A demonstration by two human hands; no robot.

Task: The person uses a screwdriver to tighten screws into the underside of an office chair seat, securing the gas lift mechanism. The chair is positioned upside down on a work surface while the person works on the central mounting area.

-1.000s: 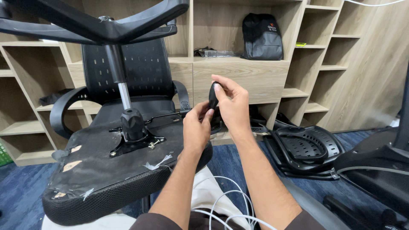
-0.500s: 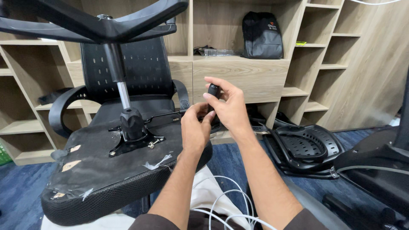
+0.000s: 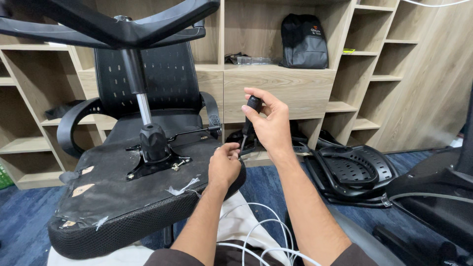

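Two hands: both on one screwdriver (image 3: 248, 129), near frame centre.
White cables (image 3: 256, 236): at 6 o'clock, nearest the camera.
Left hand (image 3: 224, 165): fingertips pinched around the screwdriver's lower shaft, at the seat edge.
Right hand (image 3: 268, 123): fingers wrapped on the black handle, at 1 o'clock of the left hand.
Upturned chair seat (image 3: 123, 197): at 9 o'clock of the hands; black mechanism plate (image 3: 157, 162) bolted on.
Chair base (image 3: 108, 24): at 11 o'clock, overhead.
Loose seat shell (image 3: 352, 170): on the floor at 3 o'clock.
Black backpack (image 3: 304, 42): on the shelf at 1 o'clock, farthest.
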